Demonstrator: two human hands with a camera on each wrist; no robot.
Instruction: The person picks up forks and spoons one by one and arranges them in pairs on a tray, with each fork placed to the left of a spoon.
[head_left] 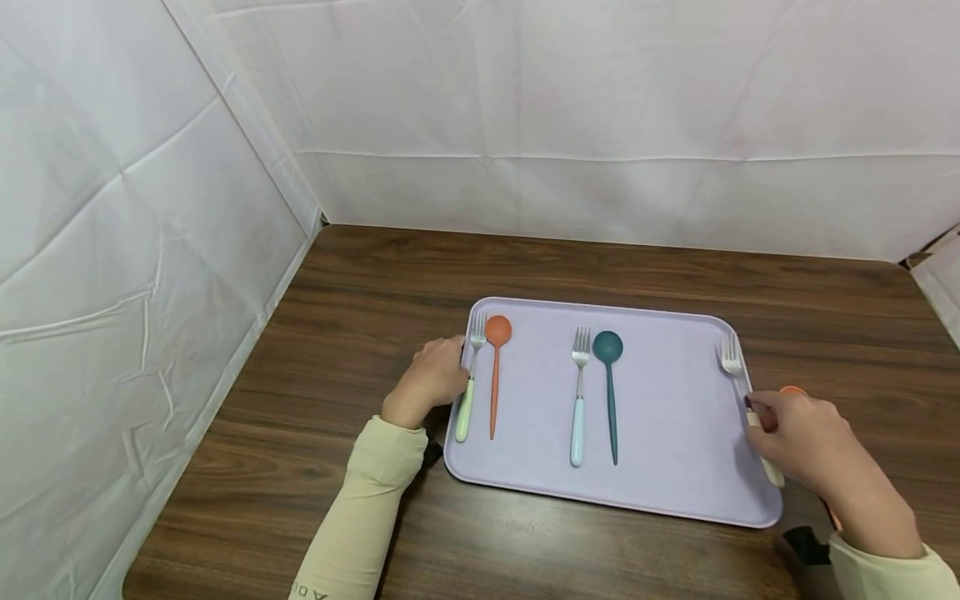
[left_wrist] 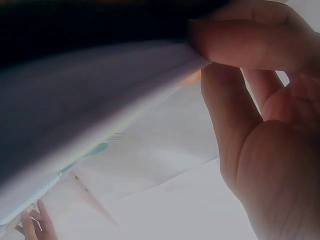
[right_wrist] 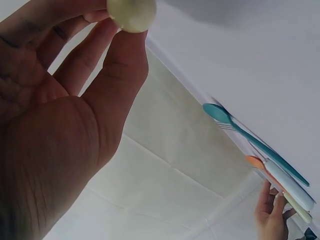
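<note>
A pale lilac tray (head_left: 675,417) lies on the table. My left hand (head_left: 431,375) pinches its left rim between thumb and fingers, as the left wrist view shows. By its right edge, my right hand (head_left: 806,433) grips the cream handle of a fork (head_left: 731,360), tines pointing away. Inside the tray beside my left hand lie a green-handled fork (head_left: 466,408) and an orange spoon (head_left: 498,331). Near the middle are a light-blue-handled fork (head_left: 577,429) and a teal spoon (head_left: 608,347). Another orange utensil (head_left: 792,390) shows partly behind my right hand, the rest hidden.
The dark wooden table (head_left: 330,317) extends around the tray. White cloth walls (head_left: 525,108) stand along its back and left side. Small black pieces (head_left: 806,546) show by both wrists.
</note>
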